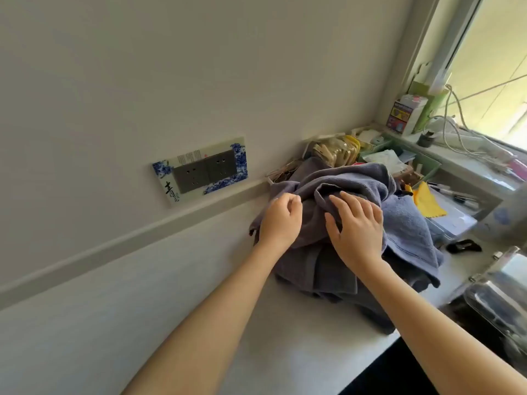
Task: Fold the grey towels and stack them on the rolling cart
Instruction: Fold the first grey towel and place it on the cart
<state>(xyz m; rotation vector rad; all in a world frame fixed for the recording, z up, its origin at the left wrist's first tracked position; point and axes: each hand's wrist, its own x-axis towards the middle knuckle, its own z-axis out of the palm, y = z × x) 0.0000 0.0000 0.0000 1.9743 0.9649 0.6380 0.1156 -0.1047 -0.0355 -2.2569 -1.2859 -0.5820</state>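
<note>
Grey towels [336, 246], soft terry, are heaped in rumpled folds on the white counter [285, 337]. A fold is pinched by the left hand [281, 220]; the right hand [356, 226] is laid flat, fingers spread.

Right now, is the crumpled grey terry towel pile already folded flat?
No: the crumpled grey terry towel pile lies bunched on the white counter, both hands on it.

The only legible writing is on the decorative socket surround [200, 170] on the wall, at about nine o'clock from the towel pile: a large black brush-written Chinese character, 青, stands in its lower left corner. Smaller characters beside it and the print on the small box [403, 115] on the windowsill, at two o'clock, are too blurred to read.
</note>
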